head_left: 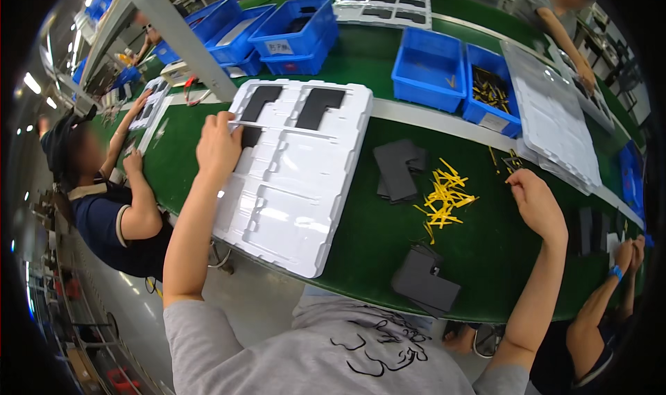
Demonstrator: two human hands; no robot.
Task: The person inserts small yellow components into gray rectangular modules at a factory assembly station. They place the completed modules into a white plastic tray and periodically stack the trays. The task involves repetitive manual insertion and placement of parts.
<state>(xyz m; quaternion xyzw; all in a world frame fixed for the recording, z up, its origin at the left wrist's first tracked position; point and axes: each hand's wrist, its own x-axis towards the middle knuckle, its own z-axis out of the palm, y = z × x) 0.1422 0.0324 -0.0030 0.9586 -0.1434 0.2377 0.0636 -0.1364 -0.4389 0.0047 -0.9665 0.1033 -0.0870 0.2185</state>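
Observation:
A white plastic tray (305, 176) with moulded compartments lies on the green table, left of centre. Two black L-shaped pieces (320, 108) rest in its far compartments. Closed at the tray's left edge, my left hand (220, 145) has hold of another black L-shaped piece (253, 135), partly hidden by the fingers. Off to the right, my right hand (538, 201) is pinched over a few small dark and yellow strips (512, 160); what is between its fingertips is too small to tell. Between the hands lie a loose heap of yellow strips (447, 197) and a stack of dark L-shaped pieces (399, 169).
Another dark stack (424, 280) lies by the near edge. Behind stand an empty-looking blue bin (429, 69), a blue bin of strips (491, 93) and stacked blue bins (295, 34). White trays (551, 117) are piled right. People work left (104, 201), right and across.

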